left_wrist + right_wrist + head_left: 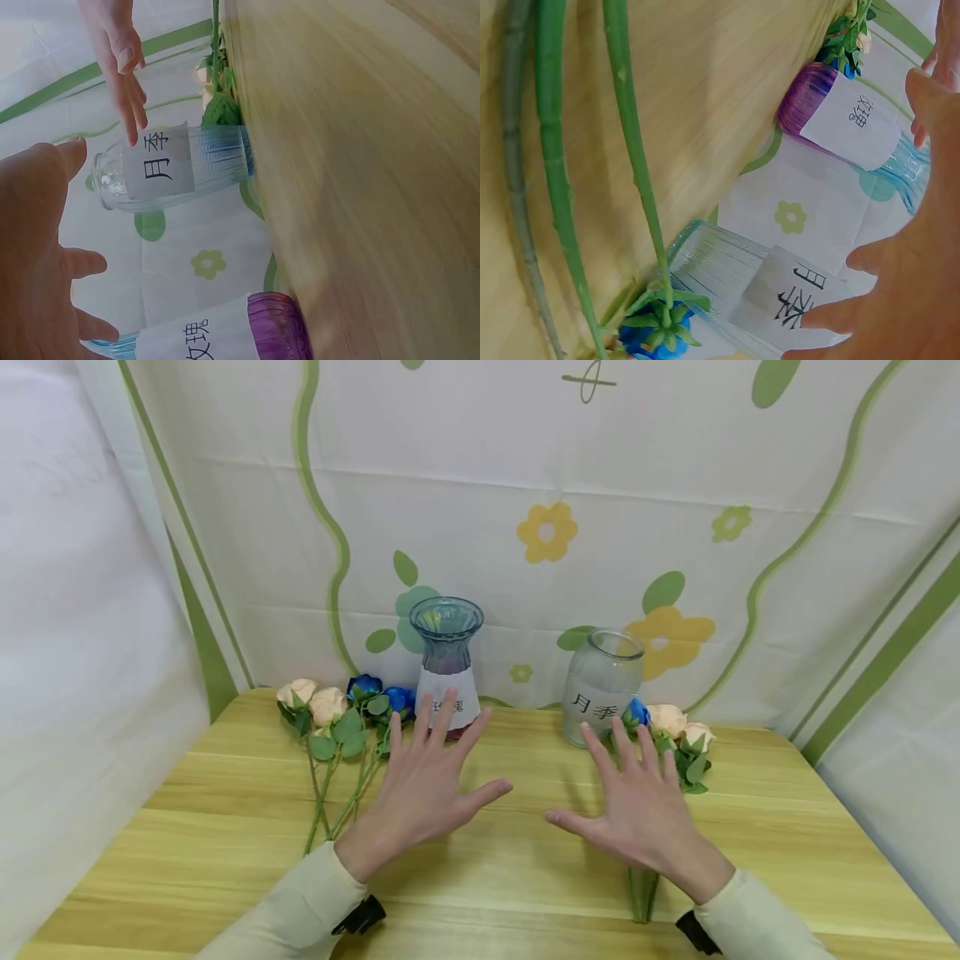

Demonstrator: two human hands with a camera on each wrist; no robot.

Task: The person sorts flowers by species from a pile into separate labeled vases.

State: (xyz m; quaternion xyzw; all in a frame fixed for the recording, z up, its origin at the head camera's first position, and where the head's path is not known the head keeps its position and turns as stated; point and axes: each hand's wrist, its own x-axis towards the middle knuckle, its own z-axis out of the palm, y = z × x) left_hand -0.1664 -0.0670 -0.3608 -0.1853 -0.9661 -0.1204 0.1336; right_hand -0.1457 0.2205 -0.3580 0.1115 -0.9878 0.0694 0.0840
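My left hand (423, 781) is held over the table with its fingers spread and nothing in it. A blue-to-purple glass vase (447, 652) with a white paper label stands just beyond those fingertips. Likewise spread and holding nothing, my right hand (637, 810) hovers before a clear glass jar (603, 664), also labelled. To the left lie cream roses (327, 705) and blue roses (364, 686) on green stems. On the right, a blue rose (637, 713) and cream roses (667, 720) lie partly hidden behind the right hand; their stems (551, 150) show in the right wrist view.
The wooden table (495, 877) has its back edge close to a white curtain (450, 527) printed with flowers and leaves. White fabric hangs at the left and right sides. Both vessels stand near the back edge.
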